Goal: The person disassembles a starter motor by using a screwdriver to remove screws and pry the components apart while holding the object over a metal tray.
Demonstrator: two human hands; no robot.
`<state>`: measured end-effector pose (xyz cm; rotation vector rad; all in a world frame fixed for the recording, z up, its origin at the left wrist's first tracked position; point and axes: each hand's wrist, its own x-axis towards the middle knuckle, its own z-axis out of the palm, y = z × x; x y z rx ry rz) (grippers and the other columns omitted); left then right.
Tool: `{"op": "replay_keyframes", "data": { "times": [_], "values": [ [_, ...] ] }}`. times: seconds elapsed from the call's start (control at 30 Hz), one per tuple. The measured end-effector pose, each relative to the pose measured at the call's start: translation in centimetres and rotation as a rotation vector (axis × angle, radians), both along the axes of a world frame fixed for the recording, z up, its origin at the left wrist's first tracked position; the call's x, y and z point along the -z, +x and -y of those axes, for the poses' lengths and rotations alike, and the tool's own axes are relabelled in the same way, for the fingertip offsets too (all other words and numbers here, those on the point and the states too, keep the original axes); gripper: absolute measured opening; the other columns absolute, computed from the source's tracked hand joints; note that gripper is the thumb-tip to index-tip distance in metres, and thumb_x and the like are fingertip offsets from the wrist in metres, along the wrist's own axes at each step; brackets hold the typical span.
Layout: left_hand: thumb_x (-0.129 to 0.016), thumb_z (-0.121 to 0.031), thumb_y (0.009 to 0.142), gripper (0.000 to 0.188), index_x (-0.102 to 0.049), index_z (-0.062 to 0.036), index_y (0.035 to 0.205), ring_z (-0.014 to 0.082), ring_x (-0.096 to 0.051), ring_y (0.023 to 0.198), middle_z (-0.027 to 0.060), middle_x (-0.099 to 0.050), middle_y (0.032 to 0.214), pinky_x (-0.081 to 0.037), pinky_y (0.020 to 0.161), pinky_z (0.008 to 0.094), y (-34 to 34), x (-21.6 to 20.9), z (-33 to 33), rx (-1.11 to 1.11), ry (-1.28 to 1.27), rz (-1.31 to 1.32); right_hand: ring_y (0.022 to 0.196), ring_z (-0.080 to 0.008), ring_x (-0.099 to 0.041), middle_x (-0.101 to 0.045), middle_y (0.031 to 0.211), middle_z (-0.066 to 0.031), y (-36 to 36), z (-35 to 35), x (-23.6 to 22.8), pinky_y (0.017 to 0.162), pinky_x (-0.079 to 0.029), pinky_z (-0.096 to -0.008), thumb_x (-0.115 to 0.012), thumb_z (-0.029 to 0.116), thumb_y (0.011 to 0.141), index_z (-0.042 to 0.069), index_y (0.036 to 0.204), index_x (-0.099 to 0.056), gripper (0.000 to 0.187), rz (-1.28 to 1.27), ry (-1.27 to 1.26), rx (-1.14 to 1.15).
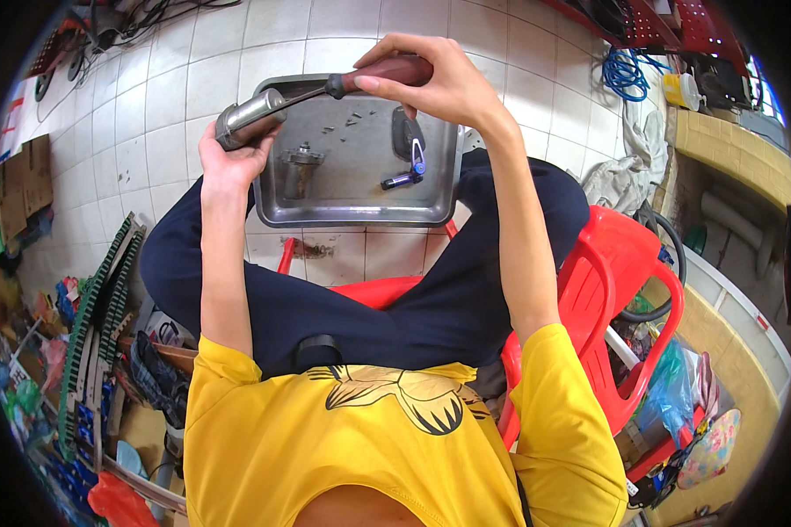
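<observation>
My left hand (pixel 227 162) is closed around a shiny metal cylinder (pixel 253 116), held tilted over the left rim of a grey metal tray (pixel 351 216). A screwdriver (pixel 388 72) with a reddish-brown handle is gripped in my right hand (pixel 448 83). Its shaft slants down to the left, and its end meets the cylinder's right end; the exact contact is too small to tell. Inside the tray lie a metal part with a flanged top (pixel 301 167), several small dark metal pieces (pixel 351 121), a dark oval object (pixel 402 136) and a purple and silver tool (pixel 410 171).
A red plastic chair (pixel 620 299) stands at my right. Green-edged strips (pixel 97 325) and mixed clutter lie on the left. Beyond the tray is a white tiled floor (pixel 264 39); a blue coiled hose (pixel 626 72) and grey cloth (pixel 628 167) are at the far right.
</observation>
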<state>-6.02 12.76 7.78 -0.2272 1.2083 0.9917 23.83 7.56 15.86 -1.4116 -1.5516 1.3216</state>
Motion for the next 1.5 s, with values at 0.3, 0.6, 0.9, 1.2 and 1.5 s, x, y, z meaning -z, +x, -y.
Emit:
{"op": "replay_keyframes", "data": {
  "times": [0.3,0.6,0.9,1.2,1.5],
  "values": [
    [-0.035,-0.031,0.106,0.051,-0.055,0.0047,0.136,0.0460,-0.046,0.141,0.0290,-0.051,0.148,-0.034,0.122,0.0587,0.1,-0.2,0.0,0.005,-0.018,-0.043,0.092,-0.0167,-0.074,-0.078,0.100,-0.0081,0.6,0.2,1.6,0.088,-0.060,-0.0323,-0.084,0.019,0.088,0.006,0.113,-0.068,0.032,0.150,0.389,-0.066],
    [-0.034,-0.030,0.107,0.051,-0.054,0.0065,0.137,0.0464,-0.048,0.139,0.0285,-0.051,0.148,-0.037,0.121,0.0566,0.6,-1.0,0.2,-0.002,0.005,-0.063,0.078,-0.0201,-0.075,-0.078,0.094,-0.0137,-0.5,0.4,-1.3,0.073,-0.058,-0.0322,-0.083,0.045,0.088,0.006,0.108,-0.067,0.047,0.164,-0.110,0.007],
    [-0.036,-0.028,0.105,0.043,-0.058,-0.0006,0.129,0.0471,-0.049,0.137,0.0276,-0.053,0.144,-0.038,0.118,0.0651,-0.3,0.4,-0.3,-0.017,-0.007,0.000,0.085,-0.0220,-0.074,-0.075,0.086,-0.0095,0.2,0.7,1.9,0.074,-0.056,-0.0337,-0.081,0.044,0.090,0.005,0.105,-0.066,0.044,0.095,0.323,0.039],
    [-0.039,-0.028,0.105,0.047,-0.055,0.0041,0.135,0.0465,-0.046,0.140,0.0285,-0.052,0.146,-0.036,0.121,0.0610,1.1,-1.3,0.4,-0.042,-0.012,-0.043,0.089,-0.0170,-0.074,-0.074,0.096,-0.0102,-0.5,0.4,-0.1,0.074,-0.056,-0.0309,-0.079,0.031,0.094,0.002,0.104,-0.067,0.033,0.145,-0.043,0.009],
    [-0.039,-0.032,0.103,0.045,-0.057,-0.0008,0.130,0.0444,-0.054,0.132,0.0272,-0.055,0.140,-0.041,0.115,0.0637,0.9,-0.3,0.4,-0.004,-0.016,-0.003,0.085,-0.0181,-0.075,-0.077,0.091,-0.0099,0.7,0.7,0.2,0.076,-0.058,-0.0325,-0.088,0.024,0.084,0.003,0.108,-0.069,0.038,0.110,-0.004,-0.061]
  ]
}}
